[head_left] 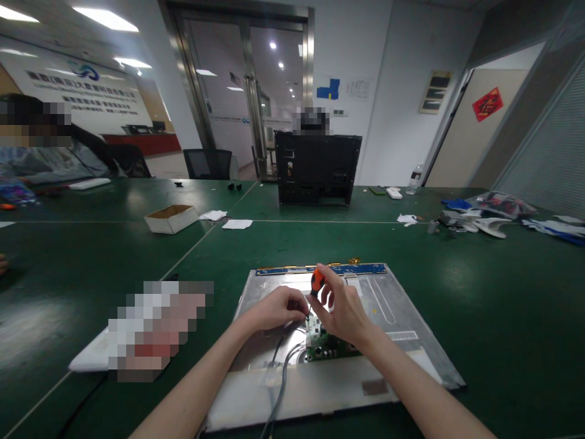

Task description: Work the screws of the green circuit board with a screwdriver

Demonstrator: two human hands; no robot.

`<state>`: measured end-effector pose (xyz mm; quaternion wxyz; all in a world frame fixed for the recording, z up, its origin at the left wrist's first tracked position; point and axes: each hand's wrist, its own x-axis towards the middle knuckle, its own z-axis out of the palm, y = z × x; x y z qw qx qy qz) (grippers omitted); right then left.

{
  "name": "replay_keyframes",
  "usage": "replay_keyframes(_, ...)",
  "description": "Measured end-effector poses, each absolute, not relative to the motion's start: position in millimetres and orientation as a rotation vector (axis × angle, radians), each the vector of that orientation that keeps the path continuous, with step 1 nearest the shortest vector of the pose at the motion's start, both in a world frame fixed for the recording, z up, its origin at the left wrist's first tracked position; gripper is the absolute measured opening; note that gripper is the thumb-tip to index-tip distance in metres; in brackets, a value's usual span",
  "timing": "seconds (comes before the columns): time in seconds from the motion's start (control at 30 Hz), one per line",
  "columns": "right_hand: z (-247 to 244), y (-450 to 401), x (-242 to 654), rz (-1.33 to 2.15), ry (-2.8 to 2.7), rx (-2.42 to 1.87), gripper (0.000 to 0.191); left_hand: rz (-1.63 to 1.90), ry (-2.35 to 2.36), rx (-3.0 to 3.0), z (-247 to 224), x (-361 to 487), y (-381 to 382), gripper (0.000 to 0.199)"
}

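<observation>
My right hand [345,308] is closed round a small screwdriver [317,280] with an orange and black handle, held nearly upright with its shaft pointing down. Its tip meets the upper left corner of a green circuit board [326,350]. Close by on the left, my left hand [283,308] has its fingers pinched together beside the shaft; what they hold, if anything, is hidden. The board lies on the metal back of a flat display panel [402,311]. Dark cables [282,390] run from the board's left side over the panel's near edge.
A blue circuit strip [365,268] lines the panel's far edge. Left of the panel lies a white, partly blurred object [89,353]. Farther off are an open cardboard box [170,221], an upright black monitor casing [320,167] and scattered parts [461,219]. Other people sit across the table.
</observation>
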<state>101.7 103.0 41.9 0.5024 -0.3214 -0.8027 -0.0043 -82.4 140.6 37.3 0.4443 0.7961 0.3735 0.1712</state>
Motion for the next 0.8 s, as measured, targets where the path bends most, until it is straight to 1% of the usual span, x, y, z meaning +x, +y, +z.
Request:
replay_keyframes(0.33, 41.8, 100.3, 101.6, 0.033, -1.936, -0.781, 0.061, 0.433, 0.888, 1.952, 38.2, -80.9, 138.6, 0.006)
replay_keyframes(0.8, 44.4, 101.2, 101.7, -0.005, -1.943, -0.758, 0.057, 0.453, 0.913, 1.97, 38.8, -80.8, 139.3, 0.002)
